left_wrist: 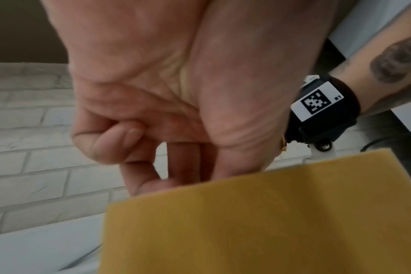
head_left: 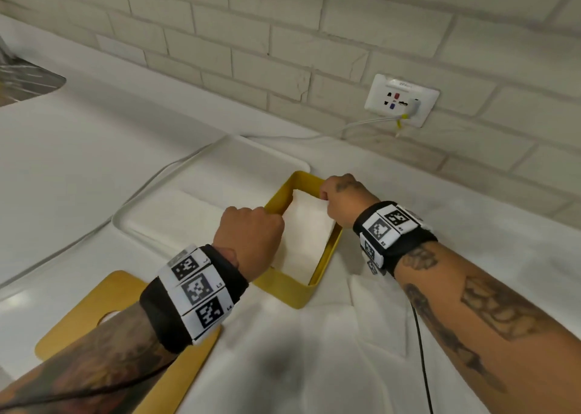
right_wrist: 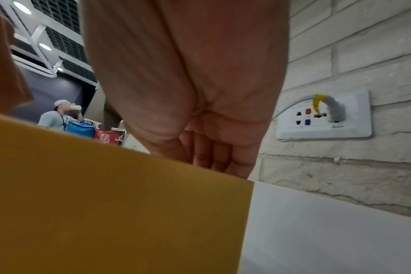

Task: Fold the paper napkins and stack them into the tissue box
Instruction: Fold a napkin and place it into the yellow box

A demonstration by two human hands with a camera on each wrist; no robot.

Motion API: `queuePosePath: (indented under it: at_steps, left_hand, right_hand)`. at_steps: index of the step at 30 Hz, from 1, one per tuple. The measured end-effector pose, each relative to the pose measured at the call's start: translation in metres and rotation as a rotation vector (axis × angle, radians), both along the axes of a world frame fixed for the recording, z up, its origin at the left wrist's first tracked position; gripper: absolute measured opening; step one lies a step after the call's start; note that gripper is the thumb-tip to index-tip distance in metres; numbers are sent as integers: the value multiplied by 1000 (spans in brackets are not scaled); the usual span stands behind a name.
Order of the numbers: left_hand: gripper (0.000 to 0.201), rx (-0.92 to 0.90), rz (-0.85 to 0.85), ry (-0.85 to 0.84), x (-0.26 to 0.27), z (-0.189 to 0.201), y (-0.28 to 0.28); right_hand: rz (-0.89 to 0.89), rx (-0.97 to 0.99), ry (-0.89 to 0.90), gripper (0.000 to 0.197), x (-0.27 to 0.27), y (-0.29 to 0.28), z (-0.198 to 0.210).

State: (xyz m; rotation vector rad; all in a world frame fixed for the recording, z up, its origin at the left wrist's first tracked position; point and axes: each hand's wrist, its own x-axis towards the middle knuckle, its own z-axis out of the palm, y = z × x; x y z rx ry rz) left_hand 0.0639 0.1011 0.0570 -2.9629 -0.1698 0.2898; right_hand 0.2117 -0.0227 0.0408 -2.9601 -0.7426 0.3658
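Leftmost, the yellow lid (head_left: pixel 78 313) lies flat on the counter (head_left: pixel 94 136). Next, the left hand (head_left: pixel 250 236) curls over the yellow tissue box (head_left: pixel 283 291) wall; folded napkins (head_left: pixel 306 234) sit inside. Opposite, the right hand (head_left: pixel 342 198) seemingly grips the far rim, fingertips hidden.

Left hand (head_left: pixel 251 237) fingertips hidden inside yellow box (head_left: pixel 283 291); lid (head_left: pixel 78 319) partly under forearm.
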Motion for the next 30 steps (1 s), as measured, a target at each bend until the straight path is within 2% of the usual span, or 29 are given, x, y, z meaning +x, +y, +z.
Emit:
queuePosePath:
  at_steps: [2, 6, 8, 11, 13, 16, 19, 21, 23, 27, 30]
  left_hand:
    - [31, 27, -38, 54, 3, 4, -7]
    - [18, -6, -72, 109, 11, -1, -12]
    - [24, -48, -77, 165, 14, -2, -11]
    - [24, -100, -89, 191, 19, -4, -7]
    - [23, -139, -82, 172, 21, -6, -3]
    - [19, -268, -64, 58, 16, -10, 6]
    - [17, -542, -139, -254, -2, -18, 14]
    - [12, -732, -204, -478, -19, -20, 10]
    - [6, -860, -252, -591, -37, -20, 0]
    - [3, -1034, -346, -598, -69, -23, -23]
    - [7, -1083, -414, -521, -85, -32, -39]
  right_hand:
    - [11, -39, 7, 38, -2, 2, -4]
    - [-40, -123, 52, 46, 0, 10, -9]
    - [-37, -196, 66, 49, -3, 11, -9]
    - [44, -177, 2, 38, -9, 11, -10]
    - [37, -114, -3, 31, -16, 5, -4]
    - [15, 156, -43, 25, -19, -13, 10]
    - [-41, 396, -108, 16, -27, -53, 28]
    - [-117, 440, -80, 14, -39, -85, 33]
    - [-219, 418, 38, 17, -56, -118, 29]
    - [-464, 328, 292, 38, -92, -167, -6]
    - [-667, 478, 385, 44, -122, -179, -28]
